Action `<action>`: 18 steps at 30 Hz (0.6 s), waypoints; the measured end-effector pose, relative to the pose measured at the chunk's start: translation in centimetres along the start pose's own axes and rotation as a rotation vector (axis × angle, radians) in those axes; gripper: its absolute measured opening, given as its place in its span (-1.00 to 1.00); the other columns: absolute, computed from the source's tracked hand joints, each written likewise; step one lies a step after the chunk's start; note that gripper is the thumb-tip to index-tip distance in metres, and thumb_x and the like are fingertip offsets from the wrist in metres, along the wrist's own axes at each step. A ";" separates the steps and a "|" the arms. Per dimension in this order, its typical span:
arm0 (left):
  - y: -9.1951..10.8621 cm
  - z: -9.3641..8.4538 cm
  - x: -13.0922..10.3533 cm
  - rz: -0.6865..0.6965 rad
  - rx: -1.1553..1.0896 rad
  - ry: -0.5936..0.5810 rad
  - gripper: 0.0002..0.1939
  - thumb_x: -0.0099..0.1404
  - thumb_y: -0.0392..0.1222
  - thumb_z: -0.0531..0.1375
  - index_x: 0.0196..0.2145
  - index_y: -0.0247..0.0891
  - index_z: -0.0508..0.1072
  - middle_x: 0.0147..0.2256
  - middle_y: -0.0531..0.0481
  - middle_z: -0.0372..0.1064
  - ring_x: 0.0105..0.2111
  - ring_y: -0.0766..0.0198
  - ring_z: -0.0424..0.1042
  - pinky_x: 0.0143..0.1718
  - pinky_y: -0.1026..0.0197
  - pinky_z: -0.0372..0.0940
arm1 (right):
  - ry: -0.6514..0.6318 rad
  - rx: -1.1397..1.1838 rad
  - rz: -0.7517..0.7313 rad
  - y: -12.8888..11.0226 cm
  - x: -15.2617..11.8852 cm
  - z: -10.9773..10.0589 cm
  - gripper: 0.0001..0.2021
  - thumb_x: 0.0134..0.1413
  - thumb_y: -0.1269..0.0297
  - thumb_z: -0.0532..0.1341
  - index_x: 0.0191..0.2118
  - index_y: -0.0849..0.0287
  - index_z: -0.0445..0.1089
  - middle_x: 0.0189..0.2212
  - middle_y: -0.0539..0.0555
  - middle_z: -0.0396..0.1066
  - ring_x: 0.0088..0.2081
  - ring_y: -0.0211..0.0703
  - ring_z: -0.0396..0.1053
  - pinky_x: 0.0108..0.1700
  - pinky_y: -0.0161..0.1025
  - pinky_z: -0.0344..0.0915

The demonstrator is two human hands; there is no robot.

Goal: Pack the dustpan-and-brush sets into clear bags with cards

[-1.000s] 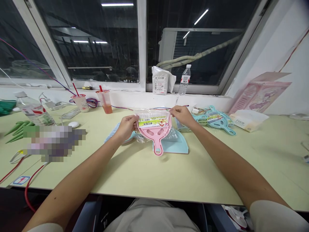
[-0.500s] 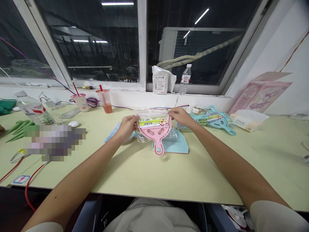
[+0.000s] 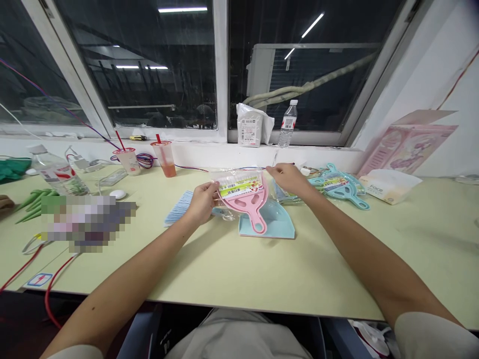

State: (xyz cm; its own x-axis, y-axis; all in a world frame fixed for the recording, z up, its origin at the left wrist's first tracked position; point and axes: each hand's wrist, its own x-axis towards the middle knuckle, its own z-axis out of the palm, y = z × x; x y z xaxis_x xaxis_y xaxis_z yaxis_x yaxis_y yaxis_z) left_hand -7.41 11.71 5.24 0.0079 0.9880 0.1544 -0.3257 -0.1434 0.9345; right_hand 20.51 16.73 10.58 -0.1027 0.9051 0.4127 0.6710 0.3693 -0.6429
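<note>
A pink dustpan in a clear plastic bag with a yellow-green label hangs tilted above the table, its handle pointing down. My left hand grips its left side through the bag. My right hand is closed in a pinch at the bag's upper right corner; what lies between the fingertips is barely visible. Beneath and behind, a light blue dustpan lies on the table. A blue-bristled brush rests to the left, its handle partly hidden by my left hand.
Wrapped turquoise dustpan sets lie at the right, near a tissue pack and a pink box. Drink cups and a large bottle stand at the left. The table's front edge runs before me.
My right hand has shifted slightly right, away from the pink dustpan's rim. The dustpan has tilted, its handle swinging to the right. My left hand still holds it.
</note>
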 end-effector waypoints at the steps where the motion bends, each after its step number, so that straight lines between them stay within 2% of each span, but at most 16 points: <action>1: -0.1 0.4 -0.2 0.008 -0.027 0.030 -0.70 0.21 -0.05 0.34 -0.27 -0.36 0.45 -0.33 -0.17 0.52 -0.37 0.15 0.56 -0.38 0.13 0.47 | 0.057 -0.089 -0.001 -0.3 -0.4 -0.5 -0.51 0.14 -0.19 0.24 -0.58 0.10 0.28 -0.60 0.09 0.34 -0.38 -0.01 0.37 -0.31 -0.15 0.22; 2: -0.2 0.7 -0.4 0.025 -0.052 0.057 -0.71 0.23 -0.06 0.33 -0.26 -0.35 0.44 -0.30 -0.18 0.53 -0.34 0.14 0.57 -0.35 0.12 0.48 | 0.048 -0.156 0.002 -0.7 -1.1 -1.0 -0.48 0.14 -0.22 0.23 -0.60 0.08 0.25 -0.63 0.08 0.30 -0.40 0.00 0.36 -0.32 -0.14 0.19; 4: -0.3 1.2 -0.8 0.065 -0.099 0.095 -0.72 0.24 -0.07 0.33 -0.26 -0.32 0.41 -0.25 -0.17 0.53 -0.27 0.13 0.57 -0.29 0.10 0.50 | -0.088 -0.246 -0.043 -1.3 -2.8 -1.2 -0.45 0.09 -0.26 0.26 -0.65 0.06 0.21 -0.68 0.06 0.23 -0.44 -0.01 0.34 -0.33 -0.14 0.17; 6: -0.3 1.6 -1.2 0.083 -0.147 0.093 -0.72 0.24 -0.08 0.34 -0.24 -0.28 0.38 -0.22 -0.15 0.53 -0.21 0.13 0.57 -0.24 0.09 0.51 | -0.205 -0.310 -0.148 -1.9 -4.7 -0.6 -0.47 0.06 -0.23 0.30 -0.65 0.05 0.24 -0.67 0.06 0.25 -0.46 -0.02 0.34 -0.33 -0.12 0.19; 9: -0.3 2.0 -1.7 0.068 -0.215 0.048 -0.69 0.20 -0.11 0.38 -0.23 -0.25 0.35 -0.16 -0.14 0.53 -0.15 0.13 0.56 -0.20 0.09 0.50 | -0.161 -0.414 -0.220 -2.7 -6.9 0.6 -0.59 0.07 -0.07 0.35 -0.58 0.07 0.28 -0.53 0.14 0.37 -0.40 0.03 0.39 -0.32 -0.09 0.22; 11: -0.3 2.2 -2.0 0.051 -0.248 0.006 -0.66 0.16 -0.12 0.40 -0.24 -0.24 0.34 -0.11 -0.14 0.52 -0.10 0.11 0.54 -0.15 0.05 0.50 | -0.150 -0.513 -0.184 -3.1 -7.4 1.0 -0.70 0.11 0.06 0.34 -0.50 0.10 0.34 -0.40 0.22 0.44 -0.30 0.10 0.43 -0.28 -0.07 0.26; 13: -0.4 2.4 -2.4 0.040 -0.248 -0.093 -0.65 0.17 -0.07 0.40 -0.24 -0.24 0.35 -0.08 -0.14 0.50 -0.03 0.06 0.51 -0.05 -0.05 0.46 | -0.196 -0.622 -0.150 -3.1 -7.2 0.6 -0.81 0.18 0.18 0.28 -0.40 0.15 0.42 -0.29 0.28 0.47 -0.19 0.15 0.44 -0.21 -0.07 0.28; 16: -0.8 2.6 -3.0 0.102 -0.062 -0.287 -0.62 0.26 0.08 0.34 -0.15 -0.21 0.37 -0.02 -0.14 0.46 0.06 0.00 0.46 0.10 -0.17 0.36 | -0.282 -0.727 -0.180 -1.9 -6.5 -1.4 -0.85 0.25 0.34 0.16 -0.22 0.25 0.47 -0.16 0.33 0.48 -0.06 0.15 0.41 -0.10 -0.09 0.28; 18: -1.3 2.4 -3.3 0.221 0.241 -0.363 -0.62 0.31 0.10 0.29 -0.06 -0.18 0.39 0.04 -0.15 0.42 0.11 -0.01 0.41 0.17 -0.17 0.29 | -0.315 -0.731 -0.199 -0.1 -6.1 -3.4 -0.79 0.25 0.38 0.11 -0.13 0.27 0.48 -0.12 0.32 0.48 -0.04 0.13 0.40 -0.06 -0.10 0.28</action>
State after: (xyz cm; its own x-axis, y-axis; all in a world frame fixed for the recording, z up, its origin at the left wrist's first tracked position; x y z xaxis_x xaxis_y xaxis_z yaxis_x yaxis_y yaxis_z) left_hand -4.70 8.46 4.29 0.3060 0.8548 0.4191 -0.1292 -0.3989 0.9079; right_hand 23.60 10.44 10.28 -0.3990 0.8939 0.2043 0.9163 0.3973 0.0512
